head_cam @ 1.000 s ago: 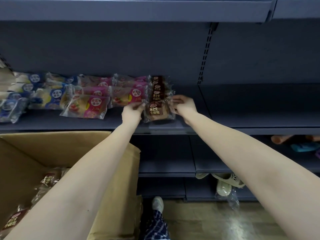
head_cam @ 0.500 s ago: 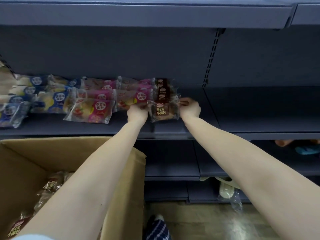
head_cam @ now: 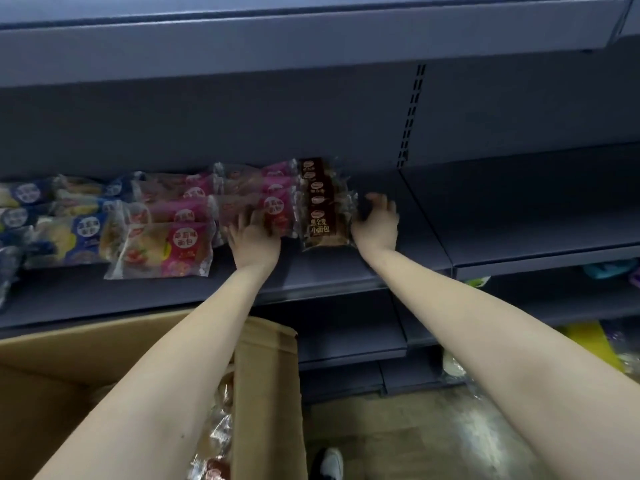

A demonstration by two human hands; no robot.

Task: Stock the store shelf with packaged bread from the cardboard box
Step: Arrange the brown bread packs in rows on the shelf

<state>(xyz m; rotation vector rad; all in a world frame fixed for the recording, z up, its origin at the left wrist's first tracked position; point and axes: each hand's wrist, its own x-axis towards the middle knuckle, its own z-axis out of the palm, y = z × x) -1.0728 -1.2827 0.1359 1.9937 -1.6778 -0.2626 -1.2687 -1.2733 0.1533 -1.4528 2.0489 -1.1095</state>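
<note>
1. Left hand [head_cam: 254, 237] has moved off the left edge of the brown bread packet [head_cam: 323, 226] onto the pink packets [head_cam: 277, 209] just beside it. The right hand [head_cam: 375, 223] stays at the packet's right edge.
2. Left hand: fingers spread flat, pressing on the pink packets, gripping nothing.
3. Right hand: fingers curled against the brown wrapper's side. It's blurred, so I can't tell if it pinches the film or only nudges it.
4. Brown bread packet lies flat on the shelf [head_cam: 329, 275] between the two hands, at the front of a short row running away beyond the fingertips.
5. Handling, my read: light, soft bread in slick, crinkly film that crushes easily. Hold it by the two side edges, don't squeeze the middle.
6. Spare packets [head_cam: 221, 427] sit in the cardboard box [head_cam: 266, 375], under the left forearm.
</note>
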